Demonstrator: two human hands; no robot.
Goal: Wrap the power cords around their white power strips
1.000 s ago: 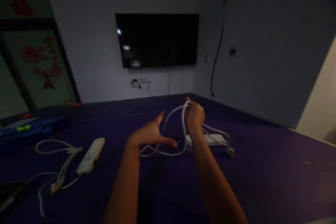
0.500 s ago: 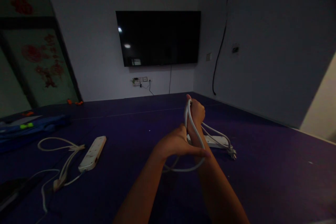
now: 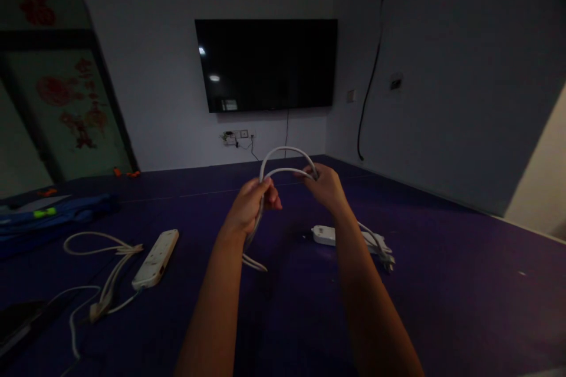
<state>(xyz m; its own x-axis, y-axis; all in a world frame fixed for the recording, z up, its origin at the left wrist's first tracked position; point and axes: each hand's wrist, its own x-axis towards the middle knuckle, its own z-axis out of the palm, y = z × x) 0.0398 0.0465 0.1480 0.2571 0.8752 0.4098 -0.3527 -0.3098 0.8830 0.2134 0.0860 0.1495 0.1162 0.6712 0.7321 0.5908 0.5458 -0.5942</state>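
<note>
Between my two hands a white power cord point(image 3: 288, 149) bends up into an arch of two strands. My left hand point(image 3: 250, 206) is closed round the cord on the left side, and a loop of it hangs below that hand. On the other side my right hand point(image 3: 326, 185) pinches the strands near the top. Behind my right forearm lies a white power strip point(image 3: 324, 235), partly hidden by the arm. Its plug point(image 3: 388, 262) rests just right of the forearm, with cord running to it.
A second white power strip point(image 3: 157, 259) lies at left beside its bundled cord point(image 3: 119, 250). Farther left are blue cloth point(image 3: 84, 210) and a dark object point(image 3: 20, 321). A television point(image 3: 269, 65) hangs on the far wall; a black cable point(image 3: 370, 91) dangles at right.
My hands have moved apart; the left went up and leftward and closed round the cord. The cord now arches between both hands instead of hanging over the right one.
</note>
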